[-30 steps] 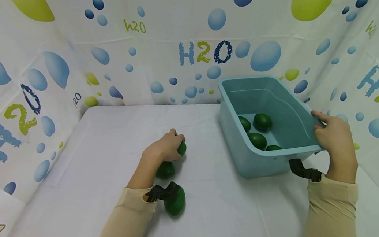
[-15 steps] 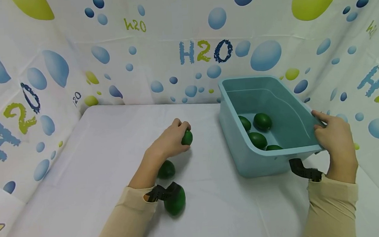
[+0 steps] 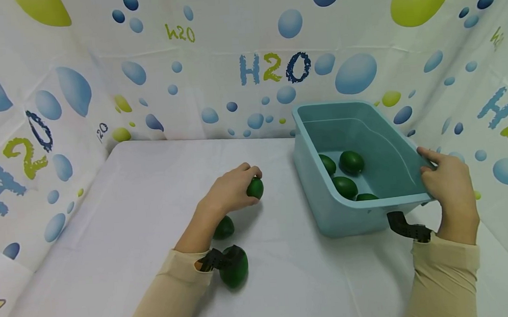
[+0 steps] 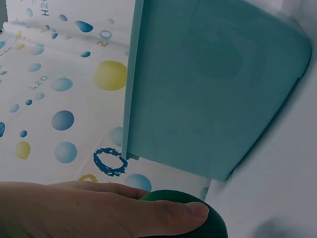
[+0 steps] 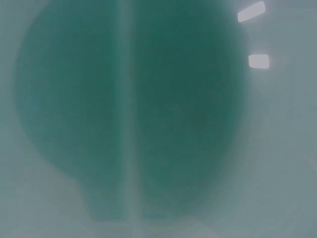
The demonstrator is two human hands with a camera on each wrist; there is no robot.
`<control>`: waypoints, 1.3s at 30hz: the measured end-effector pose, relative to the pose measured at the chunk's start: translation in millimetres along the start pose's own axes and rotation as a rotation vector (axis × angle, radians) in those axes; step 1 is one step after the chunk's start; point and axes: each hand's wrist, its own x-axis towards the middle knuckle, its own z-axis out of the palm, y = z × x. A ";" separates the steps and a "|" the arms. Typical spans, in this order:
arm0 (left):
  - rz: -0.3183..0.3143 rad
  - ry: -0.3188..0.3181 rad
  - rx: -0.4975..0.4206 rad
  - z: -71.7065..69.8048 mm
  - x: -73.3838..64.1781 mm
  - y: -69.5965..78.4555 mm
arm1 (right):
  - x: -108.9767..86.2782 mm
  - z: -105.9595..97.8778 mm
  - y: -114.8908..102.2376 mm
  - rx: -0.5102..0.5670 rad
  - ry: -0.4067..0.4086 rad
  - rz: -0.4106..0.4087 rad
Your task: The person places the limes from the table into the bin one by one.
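Note:
In the head view my left hand [image 3: 231,189] pinches a dark green, smooth oval fruit [image 3: 255,188] between thumb and fingers, left of the blue-green plastic bin [image 3: 338,221]. A shadow lies on the cloth below it. The left wrist view shows the thumb along the fruit [image 4: 218,220] and the bin's side [image 4: 198,99] ahead. My right hand [image 3: 449,179] grips the bin's rim at its front right corner. Several similar fruits [image 3: 352,163] lie inside the bin; its front wall partly hides one. Close blue-green plastic [image 5: 188,114] fills the blurred right wrist view.
Two more green fruits lie on the white cloth [image 3: 289,283]: one [image 3: 224,228] beside the left wrist, another [image 3: 235,272] partly behind the black wrist strap [image 3: 219,259]. A patterned curtain [image 3: 213,78] hangs behind and along both sides.
My left hand has lifted the green fruit and carried it right, toward the bin. The right hand and the bin stay where they were.

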 end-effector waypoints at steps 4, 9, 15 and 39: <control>0.008 0.015 -0.006 -0.3 -0.1 1.8 | 0.7 -0.3 0.3 -0.009 0.003 -0.002; 0.023 0.025 -0.050 -0.2 0.2 4.1 | 1.1 -0.7 0.1 -0.014 0.002 -0.002; 0.047 0.042 -0.088 0.7 0.2 6.3 | 0.7 -1.3 -1.2 -0.013 0.004 0.001; 0.040 0.222 -0.166 1.5 4.9 11.4 | 3.9 -2.3 -1.8 -0.010 -0.010 0.018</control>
